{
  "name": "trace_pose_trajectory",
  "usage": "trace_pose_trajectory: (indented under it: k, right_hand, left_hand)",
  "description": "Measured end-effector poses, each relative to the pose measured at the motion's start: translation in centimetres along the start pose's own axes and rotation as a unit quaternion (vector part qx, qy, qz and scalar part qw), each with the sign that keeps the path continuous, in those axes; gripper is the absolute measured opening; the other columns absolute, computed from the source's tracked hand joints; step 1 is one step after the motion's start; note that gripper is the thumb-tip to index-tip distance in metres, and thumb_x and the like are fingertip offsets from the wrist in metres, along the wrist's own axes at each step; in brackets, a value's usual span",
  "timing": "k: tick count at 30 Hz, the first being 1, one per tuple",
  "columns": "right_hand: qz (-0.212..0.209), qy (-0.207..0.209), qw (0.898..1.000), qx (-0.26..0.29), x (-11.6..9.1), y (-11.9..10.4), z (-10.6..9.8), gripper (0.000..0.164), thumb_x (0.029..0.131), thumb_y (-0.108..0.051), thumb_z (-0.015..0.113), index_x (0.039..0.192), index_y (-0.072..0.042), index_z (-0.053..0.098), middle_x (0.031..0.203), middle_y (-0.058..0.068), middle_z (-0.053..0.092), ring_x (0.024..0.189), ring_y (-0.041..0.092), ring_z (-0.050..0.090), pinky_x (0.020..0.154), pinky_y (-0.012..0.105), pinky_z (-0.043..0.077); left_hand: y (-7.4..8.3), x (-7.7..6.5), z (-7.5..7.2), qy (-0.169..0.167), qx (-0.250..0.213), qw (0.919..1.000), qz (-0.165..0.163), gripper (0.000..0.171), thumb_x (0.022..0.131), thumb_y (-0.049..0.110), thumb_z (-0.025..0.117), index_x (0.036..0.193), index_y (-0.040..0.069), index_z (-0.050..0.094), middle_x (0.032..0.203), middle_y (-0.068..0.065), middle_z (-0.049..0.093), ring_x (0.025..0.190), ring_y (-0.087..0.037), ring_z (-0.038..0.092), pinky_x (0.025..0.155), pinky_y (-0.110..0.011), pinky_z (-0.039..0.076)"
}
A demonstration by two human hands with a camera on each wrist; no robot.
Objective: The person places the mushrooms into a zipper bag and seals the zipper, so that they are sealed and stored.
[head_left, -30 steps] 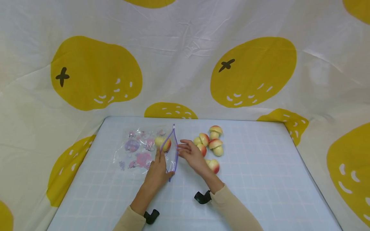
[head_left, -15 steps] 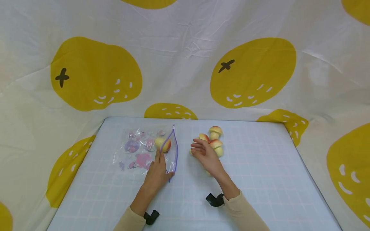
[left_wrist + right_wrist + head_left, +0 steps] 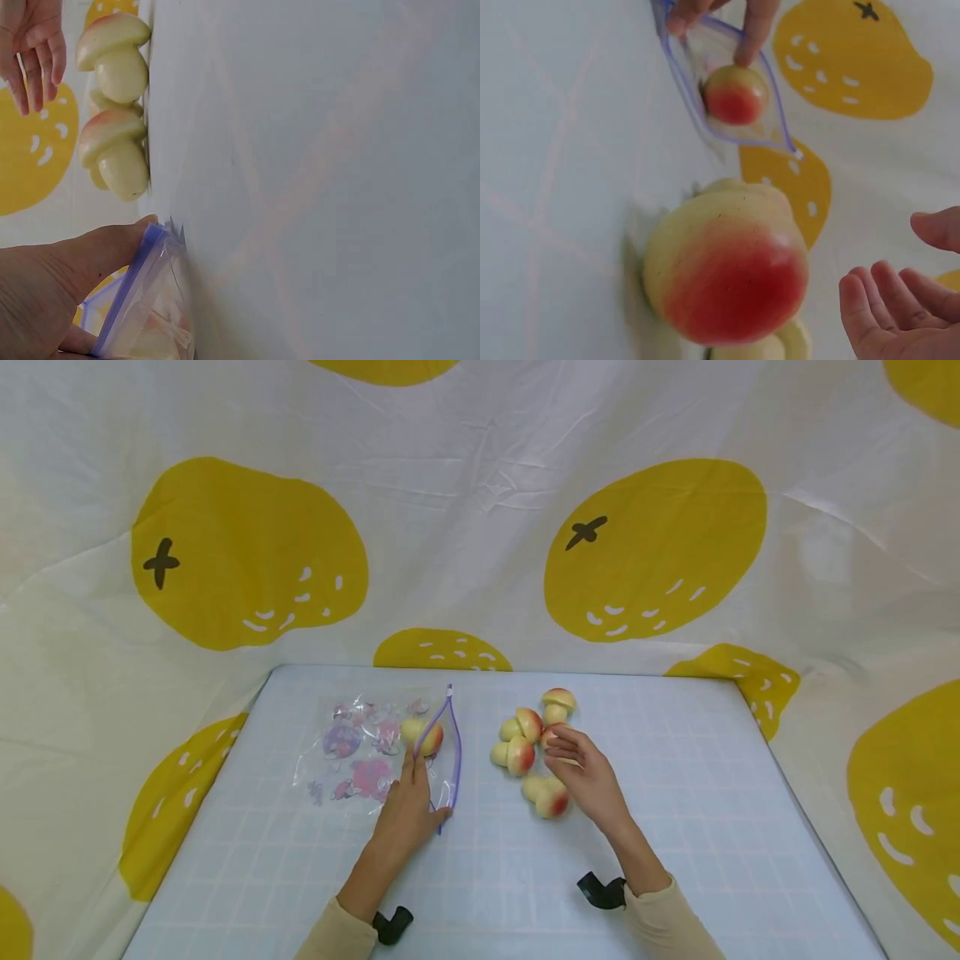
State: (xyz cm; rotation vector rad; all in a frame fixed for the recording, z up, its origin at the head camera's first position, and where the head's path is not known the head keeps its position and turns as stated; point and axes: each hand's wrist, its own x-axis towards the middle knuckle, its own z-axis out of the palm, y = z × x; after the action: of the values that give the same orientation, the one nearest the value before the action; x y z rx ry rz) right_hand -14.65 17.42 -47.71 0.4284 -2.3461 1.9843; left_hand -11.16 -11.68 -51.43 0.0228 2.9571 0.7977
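A clear zip bag with pink and purple prints and a purple zip edge lies left of centre. Inside its gaping mouth sits one toy mushroom, yellow with a red-tinged cap. My left hand holds the bag at the mouth, thumb and fingers spread along the zip edge; the left wrist view shows the thumb at the purple strip. My right hand hovers with loosely bent fingers, nothing in them, partly covering a toy mushroom in the head view.
Several more toy mushrooms lie right of the bag, among them a front one, a left one and a back one. A pale checked cloth covers the table. Behind hangs a white curtain with yellow fruit prints.
My right hand has moved right, away from the bag mouth and across the mushrooms, uncovering those on the left. My left hand and the bag have stayed in place.
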Motion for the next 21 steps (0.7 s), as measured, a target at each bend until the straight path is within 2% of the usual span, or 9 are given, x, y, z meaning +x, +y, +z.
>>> trace_pose_trajectory:
  k: [4,8,14,21]
  right_hand:
    - [0.03,0.022,0.999,-0.027,-0.7,0.9,-0.9,0.048,0.092,-0.002,0.071,0.136,0.005,0.053,0.124,0.027,0.06,0.113,0.04,0.06,0.089,0.022,0.051]
    - [0.074,0.024,0.995,-0.056,-1.5,0.9,-1.4,0.05,0.092,-0.002,0.071,0.138,0.004,0.052,0.126,0.027,0.059,0.113,0.038,0.06,0.086,0.02,0.051]
    - [0.109,-0.012,0.992,-0.06,-2.5,0.1,-1.7,0.055,0.091,-0.002,0.072,0.14,0.007,0.048,0.133,0.028,0.056,0.118,0.044,0.055,0.089,0.027,0.051]
    - [0.138,-0.067,0.986,-0.067,-2.9,3.4,-2.4,0.065,0.088,-0.019,0.08,0.144,-0.004,0.049,0.14,0.021,0.052,0.119,0.037,0.056,0.09,0.039,0.052]
  left_hand:
    - [-0.1,0.0,0.1,-0.004,0.001,1.0,-0.005,0.107,0.081,0.029,0.086,0.153,-0.012,0.019,0.164,-0.024,0.006,0.123,-0.058,0.046,0.096,-0.061,0.045]
    - [-0.1,0.1,0.1,-0.003,-0.003,1.0,-0.004,0.106,0.081,0.028,0.086,0.153,-0.012,0.02,0.164,-0.025,0.006,0.123,-0.058,0.046,0.097,-0.061,0.045]
    - [0.0,0.1,0.0,-0.003,-0.006,1.0,-0.002,0.106,0.081,0.027,0.086,0.153,-0.013,0.019,0.163,-0.026,0.008,0.122,-0.056,0.048,0.098,-0.059,0.045]
    - [0.1,0.0,-0.1,-0.005,-0.002,1.0,-0.001,0.106,0.082,0.027,0.085,0.153,-0.013,0.018,0.163,-0.027,0.008,0.122,-0.055,0.048,0.098,-0.058,0.045]
